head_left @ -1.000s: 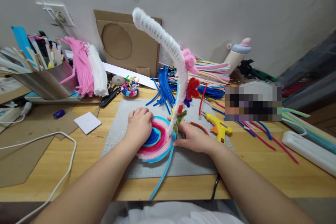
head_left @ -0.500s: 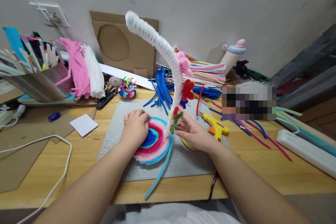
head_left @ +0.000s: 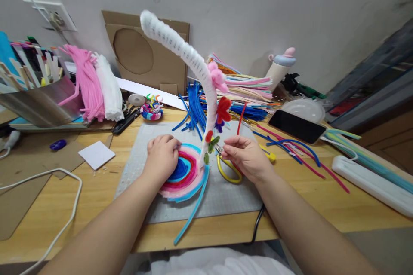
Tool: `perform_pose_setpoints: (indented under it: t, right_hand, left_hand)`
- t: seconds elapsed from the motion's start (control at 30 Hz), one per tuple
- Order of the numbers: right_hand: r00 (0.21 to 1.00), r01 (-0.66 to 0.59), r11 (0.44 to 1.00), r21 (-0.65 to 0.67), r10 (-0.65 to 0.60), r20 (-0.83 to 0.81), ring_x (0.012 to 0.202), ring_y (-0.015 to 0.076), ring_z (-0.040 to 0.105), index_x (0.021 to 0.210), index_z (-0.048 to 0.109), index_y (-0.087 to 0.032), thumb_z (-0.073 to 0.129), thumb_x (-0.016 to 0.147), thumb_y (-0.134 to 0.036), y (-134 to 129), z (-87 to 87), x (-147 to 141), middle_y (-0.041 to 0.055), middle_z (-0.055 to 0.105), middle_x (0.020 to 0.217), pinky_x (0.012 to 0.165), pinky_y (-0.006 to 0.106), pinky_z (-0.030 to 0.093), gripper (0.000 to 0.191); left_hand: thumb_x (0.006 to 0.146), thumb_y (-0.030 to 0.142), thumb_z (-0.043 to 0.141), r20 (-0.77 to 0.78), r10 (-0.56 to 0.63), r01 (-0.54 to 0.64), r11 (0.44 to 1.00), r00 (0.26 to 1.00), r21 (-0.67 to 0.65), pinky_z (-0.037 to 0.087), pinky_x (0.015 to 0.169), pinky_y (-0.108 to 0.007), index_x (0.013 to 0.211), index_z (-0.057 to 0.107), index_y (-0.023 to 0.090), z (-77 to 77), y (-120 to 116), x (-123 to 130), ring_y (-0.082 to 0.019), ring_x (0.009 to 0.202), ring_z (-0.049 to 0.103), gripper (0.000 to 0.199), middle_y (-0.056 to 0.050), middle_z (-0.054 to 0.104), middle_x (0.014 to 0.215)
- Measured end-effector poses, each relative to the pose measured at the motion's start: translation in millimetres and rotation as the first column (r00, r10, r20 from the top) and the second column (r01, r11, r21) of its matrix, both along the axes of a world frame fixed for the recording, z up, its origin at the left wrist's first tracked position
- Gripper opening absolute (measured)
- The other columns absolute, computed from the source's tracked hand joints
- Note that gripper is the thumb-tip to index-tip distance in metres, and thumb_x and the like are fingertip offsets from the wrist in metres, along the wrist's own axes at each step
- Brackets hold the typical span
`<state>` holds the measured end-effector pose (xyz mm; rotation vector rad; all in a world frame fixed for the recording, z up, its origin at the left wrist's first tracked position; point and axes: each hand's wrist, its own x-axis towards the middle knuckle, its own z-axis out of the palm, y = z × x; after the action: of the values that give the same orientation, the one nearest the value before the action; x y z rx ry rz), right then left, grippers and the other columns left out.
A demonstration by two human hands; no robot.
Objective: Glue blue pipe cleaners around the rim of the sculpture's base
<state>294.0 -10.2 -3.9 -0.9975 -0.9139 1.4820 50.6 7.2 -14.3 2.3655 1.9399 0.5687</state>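
1. Lying flat on the grey cutting mat point(head_left: 217, 207), the coiled pipe-cleaner disc point(head_left: 194, 178) is carrying a white fuzzy stem point(head_left: 211, 103), which is curving up and leftward with pink and red flowers on its side.
2. The left hand point(head_left: 162, 154) is resting over the disc's left rim, fingers bent and close together; whether it is gripping, I cannot tell.
3. The right hand point(head_left: 250, 159) is hovering right of the stem, fingertips nearly together by the head of the yellow-handled pliers point(head_left: 227, 179); whether it is pinching them, I cannot tell.
4. Since the earlier frames, the right hand is moving away from the disc's right edge, so only the left is now touching the disc, while the pliers' handles are showing more fully.
5. A light-blue pipe cleaner point(head_left: 194, 213) is trailing towards the front.
6. Farther out, a yellow glue gun point(head_left: 271, 156) is lying partly hidden behind the right hand.
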Motion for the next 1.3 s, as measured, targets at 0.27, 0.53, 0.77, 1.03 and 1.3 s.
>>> perform_pose_setpoints:
  t: [0.27,0.53,0.77,1.03,1.3]
  right_hand:
    - [0.972,0.150,0.985,0.080,-0.162,0.171,0.039,0.0109,0.058,0.069,0.057,-0.020,0.083,0.064,-0.048,-9.8,3.7,11.4,-0.0076,0.055,0.044,0.046,0.023,0.054,0.039]
    - [0.691,0.012,0.947,0.320,-0.239,0.682,0.072,0.0185,0.063,0.110,0.066,-0.025,0.067,0.078,-0.033,-38.8,1.8,36.2,0.0051,0.067,0.093,0.060,0.030,0.051,0.033]
    - [0.008,0.282,0.959,0.019,-0.023,1.000,0.052,0.0205,0.051,0.055,0.049,-0.024,0.053,0.080,-0.059,-52.4,-4.6,80.0,0.0030,0.057,0.053,0.050,0.029,0.029,0.043]
    - [0.248,0.353,0.933,-0.066,-0.026,0.968,0.042,0.0178,0.047,0.047,0.045,-0.024,0.069,0.065,-0.047,-32.1,-19.4,89.5,0.0003,0.049,0.042,0.044,0.027,0.027,0.038]
    - [0.729,0.362,0.931,-0.052,-0.248,0.639,0.057,0.0191,0.060,0.079,0.051,-0.024,0.050,0.076,-0.054,-78.9,-7.7,86.1,0.0030,0.059,0.068,0.052,0.033,0.052,0.030]
  left_hand:
    - [0.082,0.015,0.044,0.006,-0.012,0.012,1.000,1.000,-0.006,0.034,0.094,-0.045,0.093,0.068,0.026,-0.6,0.1,-0.9,-0.026,0.106,0.056,0.028,-0.005,0.067,0.106]
    - [0.081,0.015,0.044,0.015,-0.016,0.017,1.000,1.000,-0.015,0.033,0.095,-0.046,0.093,0.068,0.025,0.8,-1.0,-0.5,-0.027,0.105,0.057,0.028,-0.006,0.069,0.105]
    - [0.081,0.017,0.044,0.045,-0.039,0.040,0.999,0.998,-0.020,0.033,0.097,-0.048,0.100,0.069,0.025,2.8,-2.7,-3.2,-0.027,0.109,0.057,0.033,-0.006,0.069,0.111]
    - [0.085,0.024,0.045,0.096,-0.246,0.246,0.969,0.965,0.006,0.033,0.102,-0.046,0.119,0.062,0.022,9.0,-8.6,-8.9,-0.026,0.118,0.053,0.038,-0.008,0.063,0.122]
    - [0.086,0.027,0.052,0.128,-0.530,0.542,0.836,0.838,-0.090,0.033,0.106,-0.042,0.114,0.064,0.028,18.7,-17.7,-8.4,-0.023,0.122,0.051,0.031,-0.004,0.061,0.126]
